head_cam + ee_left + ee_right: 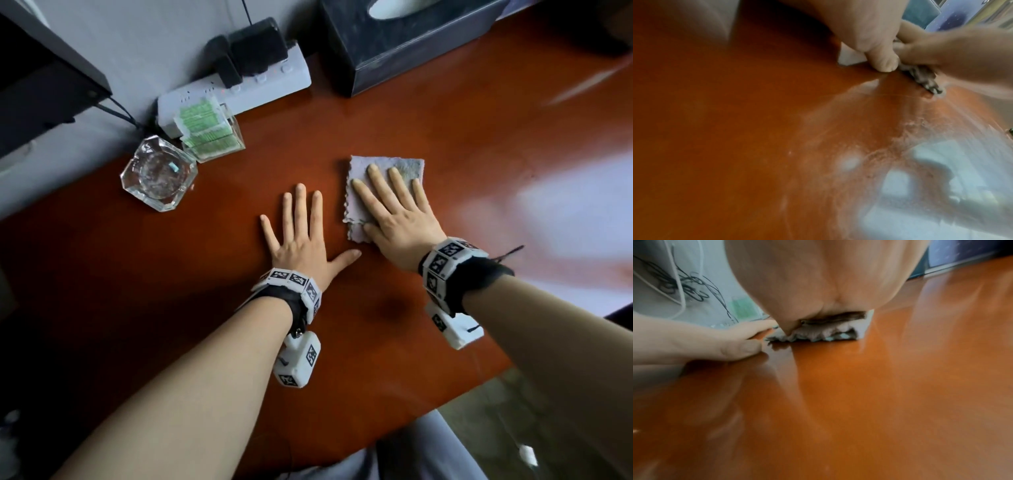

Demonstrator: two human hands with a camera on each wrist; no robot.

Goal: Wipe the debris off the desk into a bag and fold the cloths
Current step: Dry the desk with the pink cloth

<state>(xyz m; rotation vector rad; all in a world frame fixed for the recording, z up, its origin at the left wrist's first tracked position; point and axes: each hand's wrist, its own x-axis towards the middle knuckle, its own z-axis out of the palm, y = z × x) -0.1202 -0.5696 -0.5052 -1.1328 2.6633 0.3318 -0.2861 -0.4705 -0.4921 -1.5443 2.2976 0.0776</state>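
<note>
While the right hand (397,219) is lying flat on the folded cloth (383,171), fingers straight and spread, it is pressing the layers down, probably so the fold is keeping its shape. Just beside it, the left hand (298,240) is resting flat on the bare bench (171,274), fingers apart and holding nothing, perhaps only for support. From the right wrist view the stacked, wavy edges of the cloth are showing, which the head view is hiding under the palm. No bag is appearing anywhere.
</note>
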